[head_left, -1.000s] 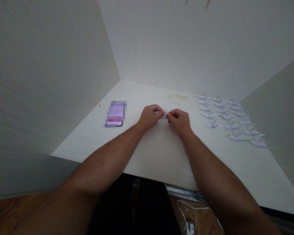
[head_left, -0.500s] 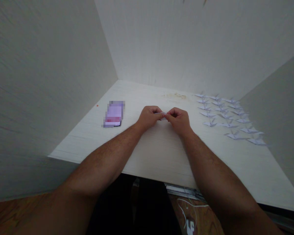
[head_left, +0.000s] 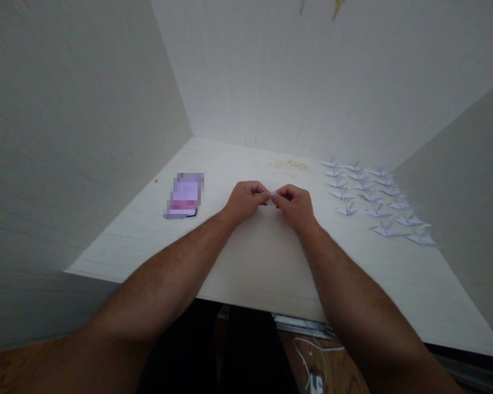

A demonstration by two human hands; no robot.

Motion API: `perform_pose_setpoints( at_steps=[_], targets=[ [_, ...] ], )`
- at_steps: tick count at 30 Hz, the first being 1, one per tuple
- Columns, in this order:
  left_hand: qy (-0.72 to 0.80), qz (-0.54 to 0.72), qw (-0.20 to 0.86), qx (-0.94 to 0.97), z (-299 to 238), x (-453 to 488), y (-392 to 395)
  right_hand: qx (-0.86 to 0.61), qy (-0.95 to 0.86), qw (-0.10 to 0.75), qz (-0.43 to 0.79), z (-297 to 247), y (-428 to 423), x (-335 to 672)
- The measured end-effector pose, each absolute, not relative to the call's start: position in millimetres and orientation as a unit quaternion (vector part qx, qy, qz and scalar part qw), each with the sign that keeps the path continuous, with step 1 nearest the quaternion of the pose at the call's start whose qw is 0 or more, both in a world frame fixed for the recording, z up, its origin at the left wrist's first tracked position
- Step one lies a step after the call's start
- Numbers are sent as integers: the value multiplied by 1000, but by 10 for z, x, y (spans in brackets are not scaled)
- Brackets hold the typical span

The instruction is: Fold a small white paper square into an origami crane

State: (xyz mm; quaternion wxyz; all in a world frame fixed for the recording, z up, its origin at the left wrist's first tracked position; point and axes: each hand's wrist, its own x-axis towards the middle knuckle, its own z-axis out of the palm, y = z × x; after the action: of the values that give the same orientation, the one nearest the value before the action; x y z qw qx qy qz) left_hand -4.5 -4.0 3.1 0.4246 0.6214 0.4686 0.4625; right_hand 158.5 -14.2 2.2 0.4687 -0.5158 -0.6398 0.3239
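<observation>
Just over the middle of the white desk (head_left: 267,262), a small piece of folded white paper (head_left: 271,201) is pinched between my two hands. My left hand (head_left: 248,200) grips its left end between thumb and fingers. On the other end, the thumb and fingertips of my right hand (head_left: 293,202) are closed. Fingers cover most of the paper, so its folded shape cannot be made out. To the right of my hands, several white paper cranes (head_left: 376,210) stand in rows.
A phone (head_left: 184,194) with a blurred screen lies at the left of the desk. Walls enclose the desk at the left, back and right. A tan stain (head_left: 291,164) marks the desk near the back wall. A white cable (head_left: 302,355) lies on the wooden floor below.
The view has shifted slightly. My hands have drawn closer together on the folded paper, and less of it shows between them. The phone and the cranes rest as before.
</observation>
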Motion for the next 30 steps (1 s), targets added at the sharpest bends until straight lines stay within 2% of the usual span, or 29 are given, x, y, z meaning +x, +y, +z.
perform_pose_setpoints(
  at_steps=[9,16,30],
  targets=[
    [458,457,403,647,65,-54,-58,-514,-623,480,343,23,-134,1585],
    [450,488,442,603,48,-60,-33,-513,-614,483,355,25,-149,1572],
    [454,475,508,557,21,-48,-47,-503,-626,488,342,51,-127,1594]
  ],
)
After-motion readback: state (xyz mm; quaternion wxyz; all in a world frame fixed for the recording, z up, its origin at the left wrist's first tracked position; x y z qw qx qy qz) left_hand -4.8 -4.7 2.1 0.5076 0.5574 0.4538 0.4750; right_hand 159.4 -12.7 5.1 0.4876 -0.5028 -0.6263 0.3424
